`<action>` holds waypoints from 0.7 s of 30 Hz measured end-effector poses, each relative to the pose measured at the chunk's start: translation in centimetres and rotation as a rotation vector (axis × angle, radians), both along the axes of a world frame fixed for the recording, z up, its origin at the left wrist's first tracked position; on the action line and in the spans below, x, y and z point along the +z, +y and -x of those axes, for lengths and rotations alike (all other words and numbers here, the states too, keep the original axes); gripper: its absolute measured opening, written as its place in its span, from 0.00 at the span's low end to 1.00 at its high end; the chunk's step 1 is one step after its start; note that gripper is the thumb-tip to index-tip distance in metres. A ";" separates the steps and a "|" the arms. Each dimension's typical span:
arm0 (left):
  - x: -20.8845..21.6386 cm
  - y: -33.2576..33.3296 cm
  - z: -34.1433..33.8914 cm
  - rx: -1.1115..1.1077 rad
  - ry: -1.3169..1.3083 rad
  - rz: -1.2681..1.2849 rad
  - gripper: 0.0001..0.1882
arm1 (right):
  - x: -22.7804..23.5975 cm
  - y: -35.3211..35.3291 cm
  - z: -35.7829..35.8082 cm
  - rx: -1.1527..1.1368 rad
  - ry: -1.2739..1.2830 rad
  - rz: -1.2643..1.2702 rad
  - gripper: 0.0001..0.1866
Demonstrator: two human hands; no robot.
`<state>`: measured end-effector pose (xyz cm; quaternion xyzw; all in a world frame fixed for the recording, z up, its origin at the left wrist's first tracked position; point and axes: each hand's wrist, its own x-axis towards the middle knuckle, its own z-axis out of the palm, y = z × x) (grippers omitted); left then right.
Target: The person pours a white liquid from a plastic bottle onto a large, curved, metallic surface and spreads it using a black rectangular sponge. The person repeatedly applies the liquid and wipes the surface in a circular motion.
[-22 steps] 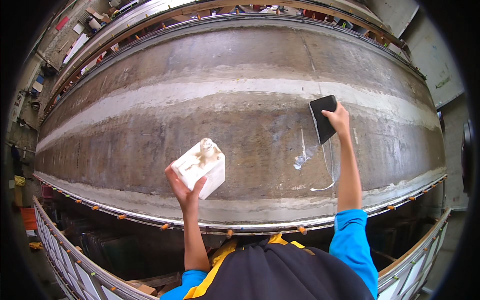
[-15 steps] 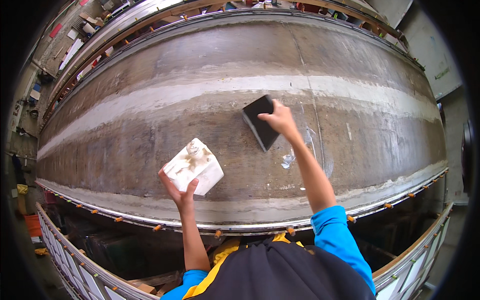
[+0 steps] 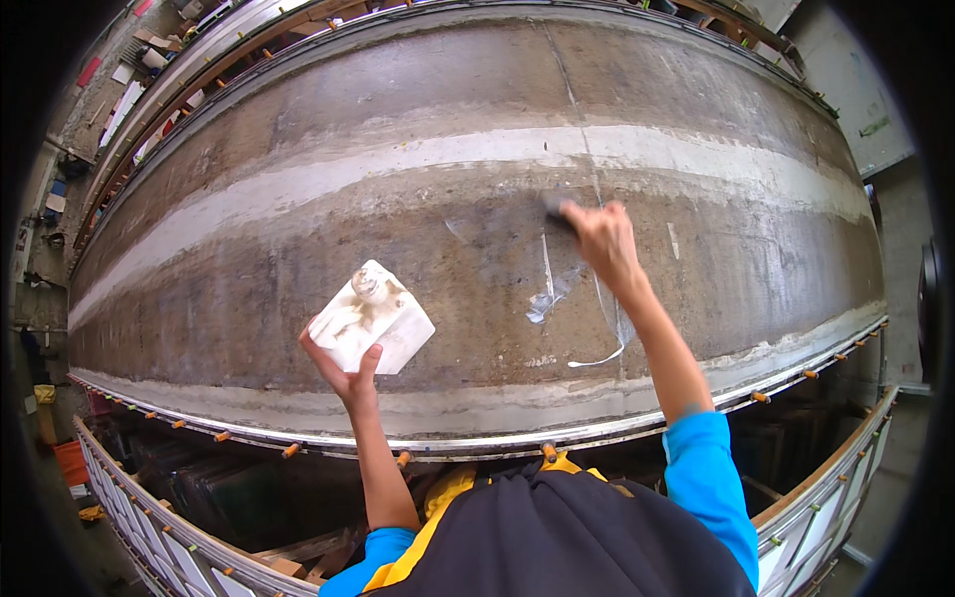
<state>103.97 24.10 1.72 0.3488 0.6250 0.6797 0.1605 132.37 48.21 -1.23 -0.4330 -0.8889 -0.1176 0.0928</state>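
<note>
My left hand (image 3: 345, 370) holds up a white square board (image 3: 376, 320) with a lump of pale putty on it, close to the grey concrete surface (image 3: 298, 249). My right hand (image 3: 603, 239) is stretched out to the concrete and grips a dark flat scraper (image 3: 555, 205), of which only a small end shows beyond my fingers. The blade lies against the concrete just below a pale horizontal band (image 3: 398, 164). White putty streaks (image 3: 549, 297) run down the concrete beneath my right hand.
A ledge with orange-tipped pins (image 3: 756, 396) runs along the bottom of the concrete. Below it are white railings (image 3: 179, 542). Rooftops and debris (image 3: 129, 80) lie far left. My black and yellow vest (image 3: 557, 537) fills the lower edge.
My right hand has swept the scraper leftward from the right part of the concrete to its middle, then pressed it flat. My left hand has tilted the board slightly.
</note>
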 end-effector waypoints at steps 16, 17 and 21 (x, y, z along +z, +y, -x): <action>1.5 1.3 -3.9 0.042 -0.042 -0.054 0.34 | 2.2 2.5 -2.0 -0.291 -0.044 0.141 0.04; 1.4 1.1 -4.0 0.056 -0.046 -0.059 0.34 | 1.5 0.1 -1.2 -0.207 -0.089 0.060 0.07; 0.9 0.7 -4.4 0.102 -0.086 -0.114 0.34 | 2.0 -9.0 0.0 0.213 0.194 0.196 0.05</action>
